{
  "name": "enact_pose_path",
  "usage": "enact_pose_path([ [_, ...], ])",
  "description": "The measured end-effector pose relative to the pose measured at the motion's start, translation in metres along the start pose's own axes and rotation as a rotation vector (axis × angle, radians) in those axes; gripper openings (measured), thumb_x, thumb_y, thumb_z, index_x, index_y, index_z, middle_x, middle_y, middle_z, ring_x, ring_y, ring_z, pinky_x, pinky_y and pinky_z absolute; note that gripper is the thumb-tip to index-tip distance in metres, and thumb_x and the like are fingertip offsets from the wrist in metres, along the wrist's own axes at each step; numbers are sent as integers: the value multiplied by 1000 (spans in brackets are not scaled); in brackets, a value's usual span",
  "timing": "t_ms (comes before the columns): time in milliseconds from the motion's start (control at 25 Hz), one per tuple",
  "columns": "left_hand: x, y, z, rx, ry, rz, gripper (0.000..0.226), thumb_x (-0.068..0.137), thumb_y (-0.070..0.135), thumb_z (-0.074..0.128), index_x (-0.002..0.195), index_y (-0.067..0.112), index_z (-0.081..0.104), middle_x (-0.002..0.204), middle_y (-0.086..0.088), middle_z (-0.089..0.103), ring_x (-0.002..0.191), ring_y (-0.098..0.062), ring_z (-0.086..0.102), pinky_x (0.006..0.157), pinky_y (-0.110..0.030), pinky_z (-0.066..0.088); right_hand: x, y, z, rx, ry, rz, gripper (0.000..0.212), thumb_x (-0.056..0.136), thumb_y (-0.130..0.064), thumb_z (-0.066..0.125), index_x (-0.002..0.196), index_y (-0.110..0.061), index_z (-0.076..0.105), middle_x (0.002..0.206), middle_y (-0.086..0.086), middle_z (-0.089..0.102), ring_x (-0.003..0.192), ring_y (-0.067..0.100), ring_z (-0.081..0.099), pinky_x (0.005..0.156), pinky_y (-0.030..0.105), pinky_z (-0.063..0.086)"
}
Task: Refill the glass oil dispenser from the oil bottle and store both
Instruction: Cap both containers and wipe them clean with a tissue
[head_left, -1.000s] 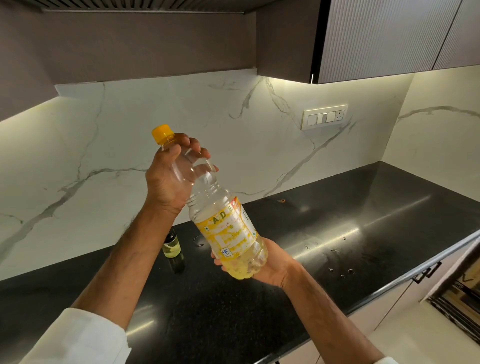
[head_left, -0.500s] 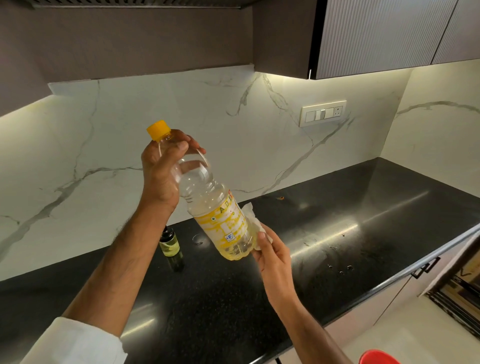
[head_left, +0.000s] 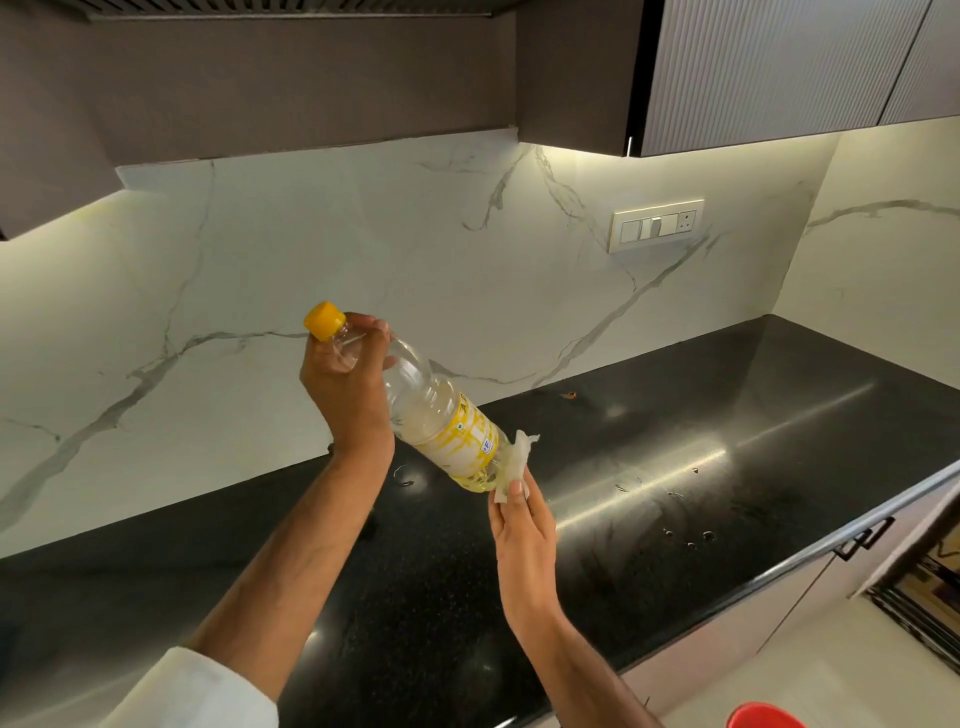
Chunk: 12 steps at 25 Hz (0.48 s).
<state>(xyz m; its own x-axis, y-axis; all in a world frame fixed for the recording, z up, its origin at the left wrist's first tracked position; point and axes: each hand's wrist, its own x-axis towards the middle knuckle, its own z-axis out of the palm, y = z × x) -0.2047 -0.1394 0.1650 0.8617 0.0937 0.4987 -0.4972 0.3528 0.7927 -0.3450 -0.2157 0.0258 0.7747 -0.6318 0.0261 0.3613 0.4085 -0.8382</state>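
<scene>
Fingers (head_left: 511, 491) of the right hand (head_left: 522, 525) lie nearly straight, pressing a crumpled white tissue (head_left: 514, 460) against the base of the oil bottle (head_left: 441, 421); whether the thumb pinches the tissue I cannot tell. Just beyond, the left hand (head_left: 343, 384) has its fingers curled round the bottle's neck and shoulder, below the yellow cap (head_left: 324, 320), holding it tilted in the air above the black countertop (head_left: 675, 467), cap up and to the left.

The cap is on and only a little oil sits in the bottle, so pouring looks finished; this seems a wipe-down before storing. The glass dispenser is not visible, probably hidden behind the left forearm, so its state is unknown. Storing both appears left to do.

Nearer, a red object (head_left: 758, 717) shows at the bottom edge. On the counter, droplets (head_left: 685, 538) and smears may need wiping. An open drawer (head_left: 924, 587) stands at right. Farther off, a switch plate (head_left: 657, 226) sits on the marble backsplash (head_left: 363, 249), below closed upper cabinets (head_left: 769, 73). Nothing blocks the hands.
</scene>
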Motion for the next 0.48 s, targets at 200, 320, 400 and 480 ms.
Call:
enact_pose_path([
  [200,9,5,-8,-53,-85,-78,14,87,17,68,98,9,64,91,-8,71,91,-33,71,76,-48,60,21,-28,5,402,53,334,40,111,-32,39,140,-11,57,129,12,72,120,24,69,97,34,58],
  [320,12,7,-10,-102,-127,-126,7,88,14,67,94,13,64,89,-6,71,90,-31,70,77,-51,58,29,-25,2,456,8,428,42,112,-32,36,142,-10,56,132,17,69,125,29,67,101,39,57],
  [400,11,8,-11,-157,-118,-157,4,89,14,66,92,15,65,90,-7,70,91,-31,69,76,-49,59,31,-21,1,486,3,446,41,113,-29,35,142,-10,57,135,18,68,127,32,64,107,42,53],
  [480,10,7,-12,-199,-66,-141,4,90,15,66,93,15,65,92,-10,69,92,-32,68,76,-49,59,30,-15,4,502,38,448,42,111,-23,34,142,-7,58,135,19,67,129,32,63,116,44,44],
])
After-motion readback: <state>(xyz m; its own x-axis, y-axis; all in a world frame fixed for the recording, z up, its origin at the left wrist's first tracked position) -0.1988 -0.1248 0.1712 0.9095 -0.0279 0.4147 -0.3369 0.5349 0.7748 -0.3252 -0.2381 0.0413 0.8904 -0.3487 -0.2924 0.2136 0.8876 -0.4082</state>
